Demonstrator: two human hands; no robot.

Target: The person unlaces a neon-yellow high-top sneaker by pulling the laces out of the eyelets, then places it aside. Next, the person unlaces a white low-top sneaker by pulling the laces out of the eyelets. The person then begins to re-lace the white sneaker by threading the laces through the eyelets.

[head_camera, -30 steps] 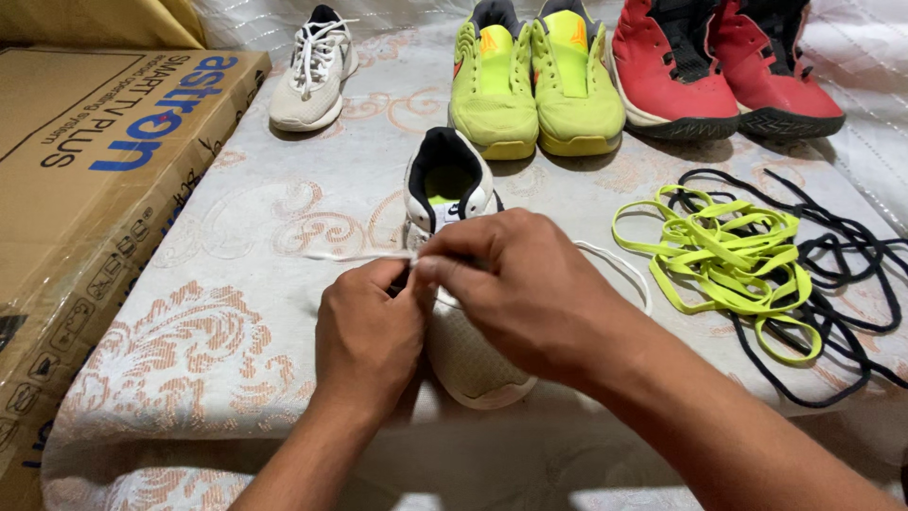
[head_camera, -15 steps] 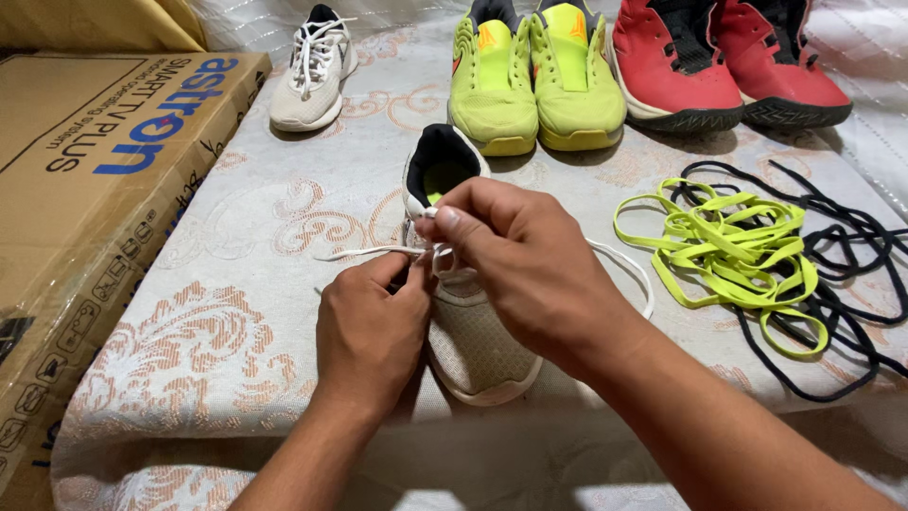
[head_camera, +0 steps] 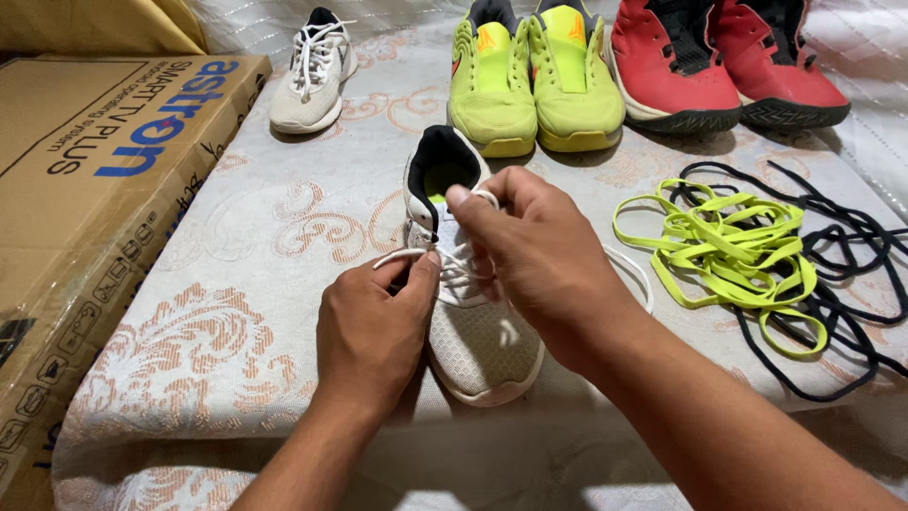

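At the middle of the patterned bed cover (head_camera: pixel 236 350) lies a white shoe (head_camera: pixel 478 345), toe toward the person; the left hand (head_camera: pixel 374 331) pinches one end of the white lace (head_camera: pixel 402 255) while the right hand (head_camera: pixel 539 251) pinches a loop near the tongue. Even tension on both ends should seat the lacing flat. Loose yellow laces (head_camera: pixel 728 246) and black laces (head_camera: pixel 851 246) lie well apart to the right, a cardboard box (head_camera: pixel 85 208) to the left, nothing blocking the hands.

It looked like a room in a home: shoes were laid out on a quilted mattress (head_camera: pixel 236 312) with an orange floral pattern, and a large cardboard television box (head_camera: pixel 85 218) rested at its left edge beside yellow fabric (head_camera: pixel 95 24).
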